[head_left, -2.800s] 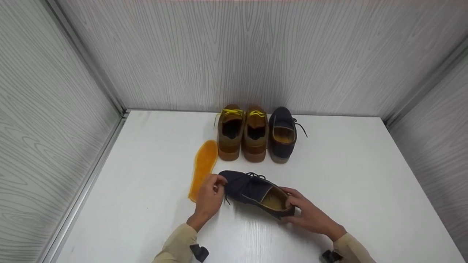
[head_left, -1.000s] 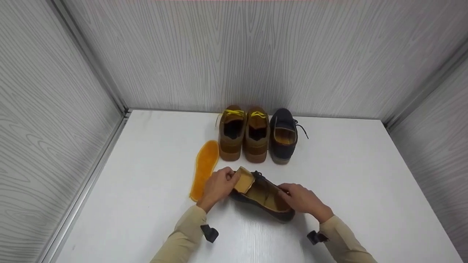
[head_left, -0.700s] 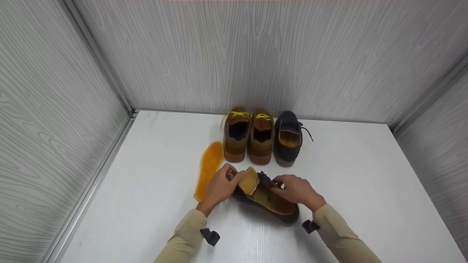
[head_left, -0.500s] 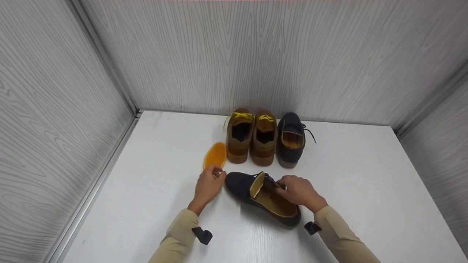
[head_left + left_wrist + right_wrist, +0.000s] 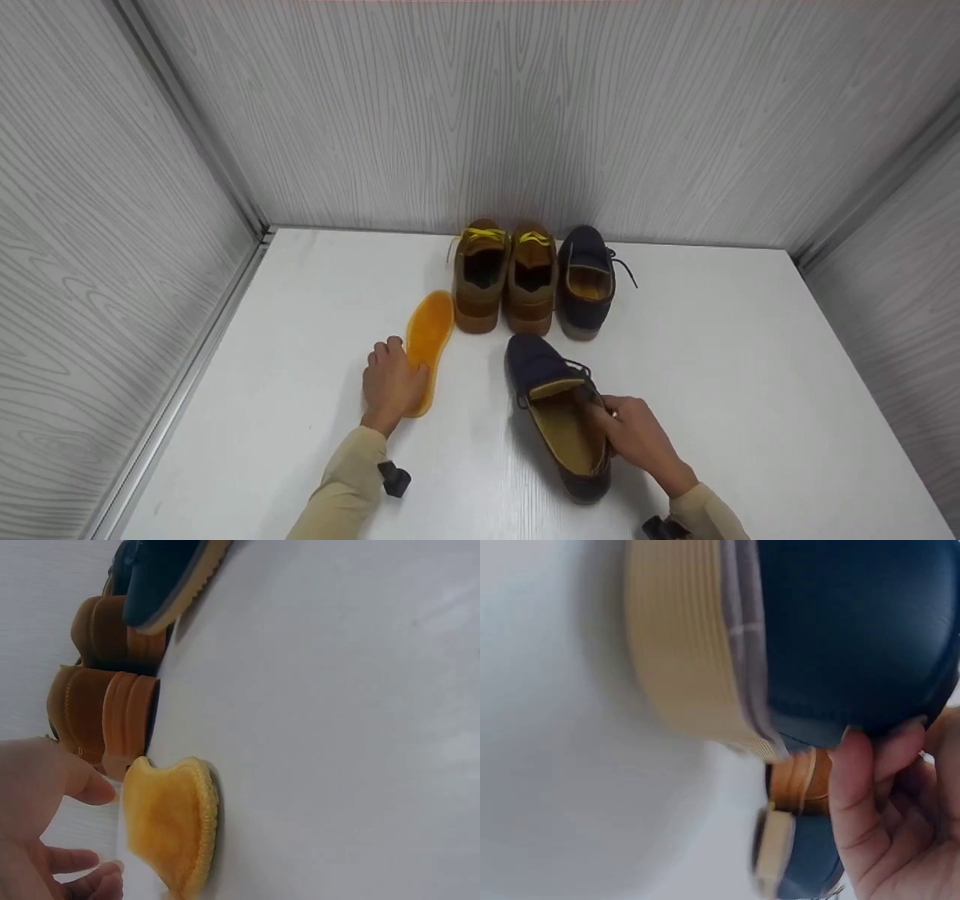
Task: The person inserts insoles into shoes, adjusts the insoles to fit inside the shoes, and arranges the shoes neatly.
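Observation:
My right hand [image 5: 637, 435] holds a navy lace-up shoe [image 5: 538, 367] by the side of its opening, thumb inside and fingers outside. The shoe's toe points away and a little left, its tan tongue folded forward. In the right wrist view the fingertips press against the shoe's navy upper [image 5: 840, 630]. To the left, an orange insole [image 5: 432, 322] lies on the white table. My left hand [image 5: 391, 382] is over its left edge, thumb across the near half. The left wrist view shows thumb and fingers spread apart beside the insole [image 5: 169, 821].
Against the back wall stand a pair of brown shoes with yellow laces, the left brown shoe [image 5: 477, 307] and the right brown shoe [image 5: 529, 307]. The second navy shoe [image 5: 585, 315] is beside them. Grey wood-grain panels [image 5: 495, 112] enclose the table [image 5: 712, 360].
My left hand pulled up the shoe's tongue, let go and moved left to the insole. My right hand shifted from heel to side, and the shoe has turned toe-away.

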{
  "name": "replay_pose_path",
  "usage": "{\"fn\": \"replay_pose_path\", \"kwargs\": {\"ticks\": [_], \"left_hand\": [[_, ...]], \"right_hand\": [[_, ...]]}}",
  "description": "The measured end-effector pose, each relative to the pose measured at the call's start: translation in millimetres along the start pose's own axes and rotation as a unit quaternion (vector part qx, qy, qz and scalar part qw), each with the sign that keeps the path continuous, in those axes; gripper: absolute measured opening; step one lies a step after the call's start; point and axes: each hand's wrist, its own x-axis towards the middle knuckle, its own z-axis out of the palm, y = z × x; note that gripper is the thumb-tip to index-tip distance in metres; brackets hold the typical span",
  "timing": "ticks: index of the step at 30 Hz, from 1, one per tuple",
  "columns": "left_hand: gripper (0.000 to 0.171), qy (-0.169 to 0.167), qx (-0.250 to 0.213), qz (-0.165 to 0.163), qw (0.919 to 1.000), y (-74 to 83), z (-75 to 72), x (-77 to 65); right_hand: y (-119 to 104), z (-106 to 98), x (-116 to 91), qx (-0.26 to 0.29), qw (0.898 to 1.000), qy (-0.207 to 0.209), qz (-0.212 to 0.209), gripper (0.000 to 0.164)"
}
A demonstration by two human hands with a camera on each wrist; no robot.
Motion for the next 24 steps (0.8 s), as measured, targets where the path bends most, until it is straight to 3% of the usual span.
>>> {"fn": "replay_pose_path", "kwargs": {"ticks": [3, 7, 10, 12, 14, 21, 24], "left_hand": [[0.05, -0.007, 0.039, 0.006, 0.9992, -1.8, 2.1, 0.5], [0.061, -0.039, 0.048, -0.011, 0.9981, -2.7, 4.2, 0.7], [0.069, -0.054, 0.045, -0.024, 0.9972, -2.5, 5.3, 2.8], [0.073, -0.059, 0.043, -0.029, 0.9969, -2.6, 6.3, 4.6], [0.076, -0.063, 0.044, -0.032, 0.9965, -2.6, 7.0, 6.5], [0.078, -0.086, 0.044, -0.034, 0.9947, 2.1, 7.6, 13.6], [0.072, -0.105, 0.044, -0.04, 0.9927, 5.7, 7.4, 16.1]], "right_hand": [[6.3, 1.8, -14.0, 0.065, 0.995, 0.033, 0.066, 0.031], [6.9, 9.1, -27.1, 0.116, 0.984, 0.079, 0.112, 0.019], [2.3, 16.2, -33.0, 0.173, 0.972, 0.099, 0.125, 0.045], [-1.9, 20.3, -34.4, 0.229, 0.958, 0.108, 0.133, 0.061], [-5.6, 23.9, -33.0, 0.272, 0.946, 0.117, 0.133, 0.067], [-17.6, 44.0, -12.2, 0.425, 0.888, 0.139, 0.103, 0.069], [-19.7, 54.6, -6.3, 0.458, 0.872, 0.144, 0.09, 0.069]]}}
